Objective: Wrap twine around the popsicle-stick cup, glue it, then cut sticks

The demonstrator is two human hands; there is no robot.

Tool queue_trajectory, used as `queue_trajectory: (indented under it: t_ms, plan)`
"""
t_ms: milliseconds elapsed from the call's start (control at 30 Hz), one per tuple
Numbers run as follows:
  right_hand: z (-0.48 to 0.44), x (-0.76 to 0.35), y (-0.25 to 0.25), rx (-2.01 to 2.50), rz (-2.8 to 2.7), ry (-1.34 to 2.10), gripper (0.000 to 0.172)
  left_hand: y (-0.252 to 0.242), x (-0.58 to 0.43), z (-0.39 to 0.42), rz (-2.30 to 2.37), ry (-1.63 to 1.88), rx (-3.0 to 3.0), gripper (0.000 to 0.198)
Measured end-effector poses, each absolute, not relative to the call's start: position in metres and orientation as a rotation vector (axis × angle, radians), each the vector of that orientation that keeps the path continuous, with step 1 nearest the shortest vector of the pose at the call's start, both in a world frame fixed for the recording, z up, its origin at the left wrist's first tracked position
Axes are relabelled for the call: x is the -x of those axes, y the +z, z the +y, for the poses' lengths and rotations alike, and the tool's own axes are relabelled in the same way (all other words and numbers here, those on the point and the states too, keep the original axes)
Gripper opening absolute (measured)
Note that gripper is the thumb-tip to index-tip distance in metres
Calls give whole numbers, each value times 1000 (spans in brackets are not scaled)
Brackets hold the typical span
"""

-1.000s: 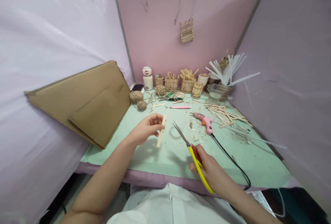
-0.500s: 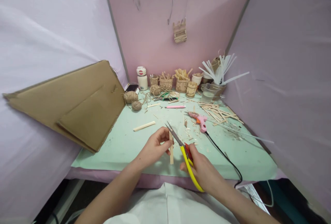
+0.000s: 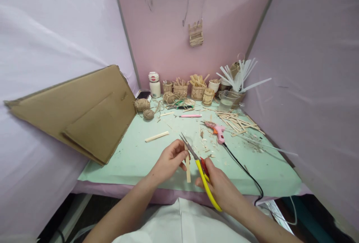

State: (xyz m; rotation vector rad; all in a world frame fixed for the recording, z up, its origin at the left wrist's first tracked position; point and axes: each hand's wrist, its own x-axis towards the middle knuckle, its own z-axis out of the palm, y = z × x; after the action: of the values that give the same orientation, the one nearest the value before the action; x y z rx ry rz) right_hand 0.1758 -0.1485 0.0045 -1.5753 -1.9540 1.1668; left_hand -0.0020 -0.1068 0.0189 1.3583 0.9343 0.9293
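Observation:
Between the thumb and fingers of my left hand [image 3: 176, 156] is a flat, pale wooden stick [image 3: 188, 170], its lower end pointing towards me. My right hand [image 3: 217, 183] grips a pair of scissors [image 3: 206, 188] with yellow and red handles. The scissor blades point away and to the left, slightly parted, close beside the stick's upper end. Whether the blades touch the wood I cannot tell. My left fingers partly cover the stick.
A pink glue gun [image 3: 218, 131] with a black cord lies right of centre. Behind it are scattered sticks [image 3: 238, 121] and a clear cup [image 3: 226, 101]. Twine balls [image 3: 142, 104], a pink pen-like tool [image 3: 190, 116] and a small stick bundle [image 3: 157, 137] lie left. Cardboard [image 3: 92, 112] leans at the left.
The stick in my left hand has tilted, its lower end shifting slightly right and towards me. The scissors have barely moved.

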Motion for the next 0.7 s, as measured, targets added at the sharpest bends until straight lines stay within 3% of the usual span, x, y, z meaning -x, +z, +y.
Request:
queue_trajectory:
  t_ms: [700]
  plan:
    - [-155, -179, -10, 1406, -1936, 1231, 11, 28, 1, -112, 874, 918, -1326, 18]
